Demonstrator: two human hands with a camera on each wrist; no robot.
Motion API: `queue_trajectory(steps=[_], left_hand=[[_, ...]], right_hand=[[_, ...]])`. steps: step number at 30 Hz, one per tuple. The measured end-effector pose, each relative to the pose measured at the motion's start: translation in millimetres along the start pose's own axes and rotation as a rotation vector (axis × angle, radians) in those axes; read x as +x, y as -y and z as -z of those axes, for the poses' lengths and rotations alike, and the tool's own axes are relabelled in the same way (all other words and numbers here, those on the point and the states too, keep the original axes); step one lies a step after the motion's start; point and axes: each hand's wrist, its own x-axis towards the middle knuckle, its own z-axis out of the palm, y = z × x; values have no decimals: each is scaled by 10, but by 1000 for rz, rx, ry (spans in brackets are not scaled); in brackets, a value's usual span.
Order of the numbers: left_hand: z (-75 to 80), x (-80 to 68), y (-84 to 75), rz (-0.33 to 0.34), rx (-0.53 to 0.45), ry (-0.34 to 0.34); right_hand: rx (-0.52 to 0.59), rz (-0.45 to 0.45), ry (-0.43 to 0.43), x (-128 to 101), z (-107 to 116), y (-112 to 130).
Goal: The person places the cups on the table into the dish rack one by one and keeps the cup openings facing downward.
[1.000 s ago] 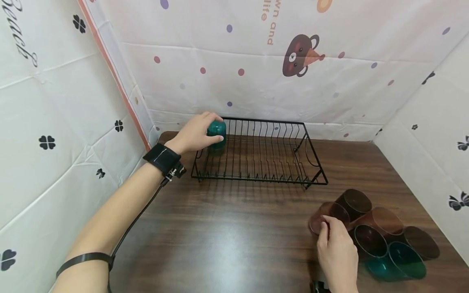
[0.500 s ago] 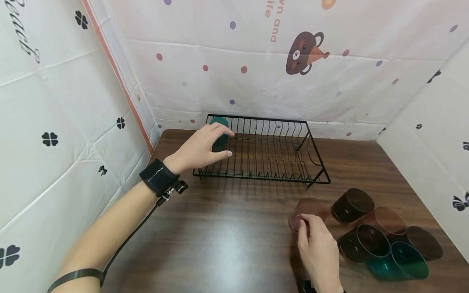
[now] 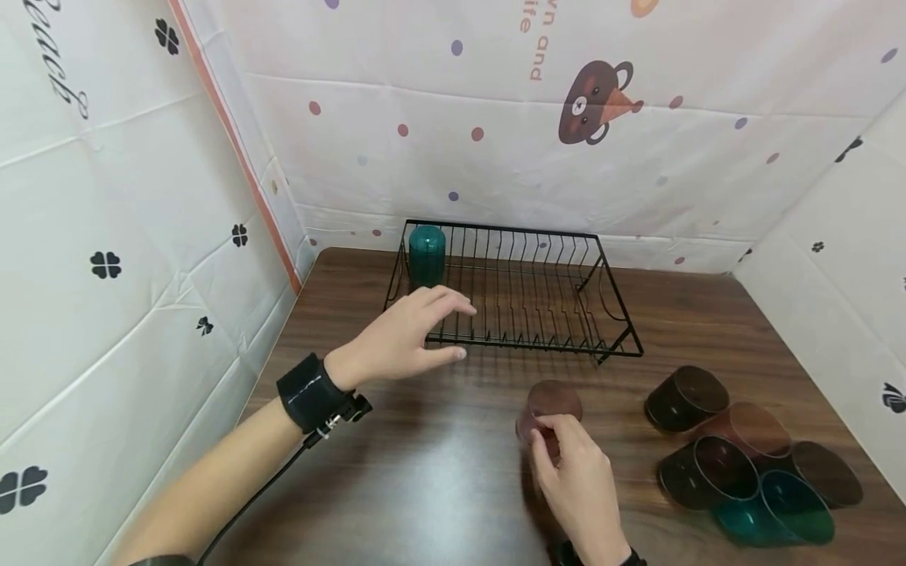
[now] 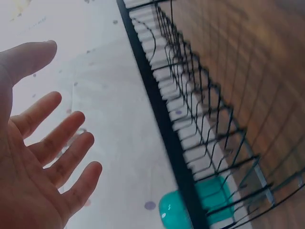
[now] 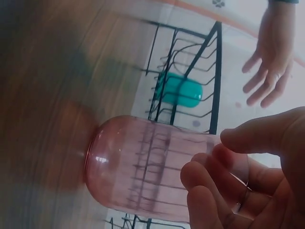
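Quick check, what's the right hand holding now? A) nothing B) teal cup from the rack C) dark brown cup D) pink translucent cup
D: the right hand pinches the pink translucent cup by its rim, clear in the right wrist view; the teal cup stands alone in the rack, and the left hand is open and holds nothing.

A person's 2 bare forearms reach forward from the bottom of the head view. The left hand (image 3: 406, 334) is held out flat, palm down, its fingers straight and slightly spread, gripping nothing; the left wrist view shows the same open palm (image 4: 33, 162). A black band wraps the left wrist, with a thin cable trailing back along the forearm. The right hand (image 3: 576, 483) sits lower and nearer, its fingers (image 5: 224, 191) and thumb curled in a pinch.
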Motion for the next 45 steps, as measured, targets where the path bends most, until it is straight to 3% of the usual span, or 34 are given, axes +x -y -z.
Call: queue_trajectory(steps=[9,18,23,27,35,45], left_hand=[[-288,-315,-121,9,-84,-26],[-688,-535,-234,91,-198,40],[-868,-585,-256,157,-247,101],[-986,-611,-285,171,-252,124],[-1145,-646,-333,197,-276,107],[-1253,-680,-296,160,-288,73]], right_hand=[[59,9,48,4,-41,101],[165,35,101,9,-86,169],[186,63,107,7,-105,190],[207,100,116,12,-128,217],[262,160,142,0,-185,299],[294,215,159,-16,-226,389]])
